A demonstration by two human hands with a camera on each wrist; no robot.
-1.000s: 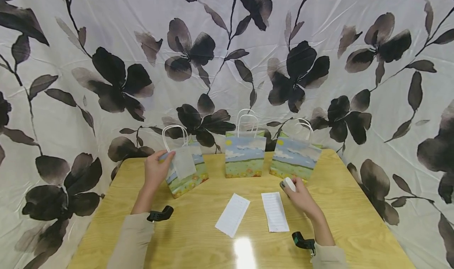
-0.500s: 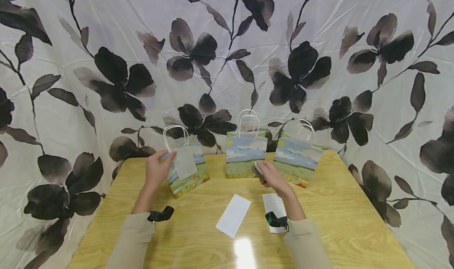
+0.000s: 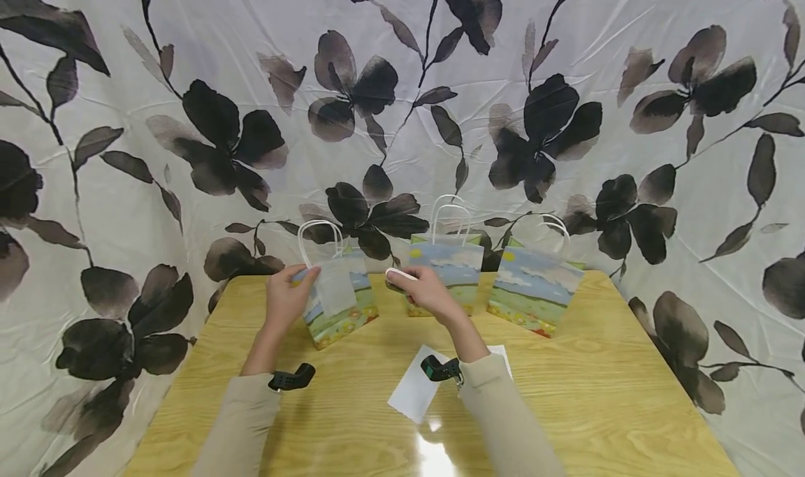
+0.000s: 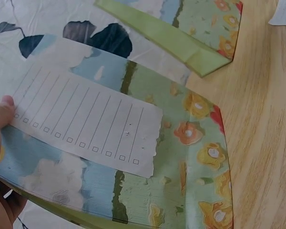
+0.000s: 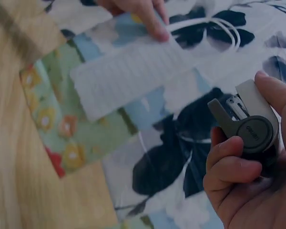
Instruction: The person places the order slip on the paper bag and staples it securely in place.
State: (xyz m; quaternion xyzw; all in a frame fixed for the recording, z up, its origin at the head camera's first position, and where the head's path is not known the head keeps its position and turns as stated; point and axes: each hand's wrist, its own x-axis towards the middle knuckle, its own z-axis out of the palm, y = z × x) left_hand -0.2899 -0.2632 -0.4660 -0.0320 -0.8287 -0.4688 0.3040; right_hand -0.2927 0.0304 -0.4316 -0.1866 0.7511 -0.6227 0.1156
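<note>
My left hand [image 3: 286, 297] pinches a lined paper slip [image 4: 86, 119] against the front of the left gift bag [image 3: 342, 328], near its top edge. Small checkboxes run along one side of the slip. The bag, printed with sky, meadow and flowers, leans tilted and has white cord handles [image 5: 229, 31]. In my right hand [image 3: 434, 294] is a small white and grey stapler [image 5: 260, 126]. Its jaws stand apart, with nothing visible between them, and point toward the left bag. The stapler is to the right of the slip, a short way off it.
Two matching bags stand at the back: a middle bag [image 3: 446, 260], partly behind my right hand, and a right bag [image 3: 534, 288]. A loose slip [image 3: 411, 391] lies on the wooden table [image 3: 339, 428]; another is mostly under my right forearm. Floral cloth [image 3: 402, 79] hangs behind.
My right hand has moved left with the stapler, from the right bag past the middle one toward the left bag. The left hand keeps its hold on the slip and bag.
</note>
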